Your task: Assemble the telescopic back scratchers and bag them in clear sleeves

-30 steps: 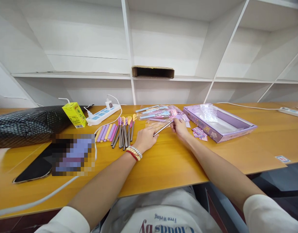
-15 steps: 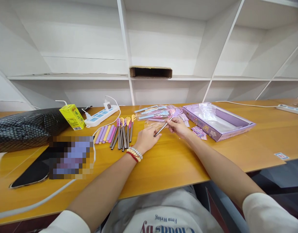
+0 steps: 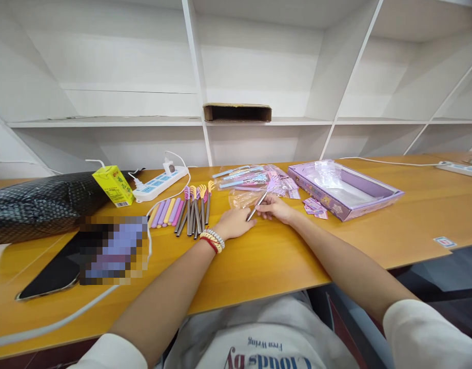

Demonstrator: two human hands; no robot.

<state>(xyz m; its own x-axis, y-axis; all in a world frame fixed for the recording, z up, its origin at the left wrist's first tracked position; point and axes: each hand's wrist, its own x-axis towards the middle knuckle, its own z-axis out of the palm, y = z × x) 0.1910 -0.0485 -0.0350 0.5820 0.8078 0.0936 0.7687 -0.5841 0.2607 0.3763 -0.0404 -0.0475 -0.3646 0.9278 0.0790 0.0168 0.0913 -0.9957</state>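
Note:
A back scratcher with a purple claw head and a shiny metal handle is tilted between my hands above the table, its claw pointing away from me. My right hand pinches the handle with its fingertips. Around the lower end of that handle, my left hand is closed, some of its fingers hidden. A clear plastic bag lies just beyond my left hand. Several more back scratchers with orange, purple and pink claws lie to the left, beside a row of purple, yellow and pink handle sleeves.
Bagged blue and pink pieces lie behind my hands. Right of them are small printed cards and a purple open box. Leftward stand a power strip, a yellow drink carton, a black wrapped bundle and a dark phone-like device.
My right hand has come slightly down and left along the back scratcher, which now stands at a steeper angle. My left hand stays near the handle's lower end.

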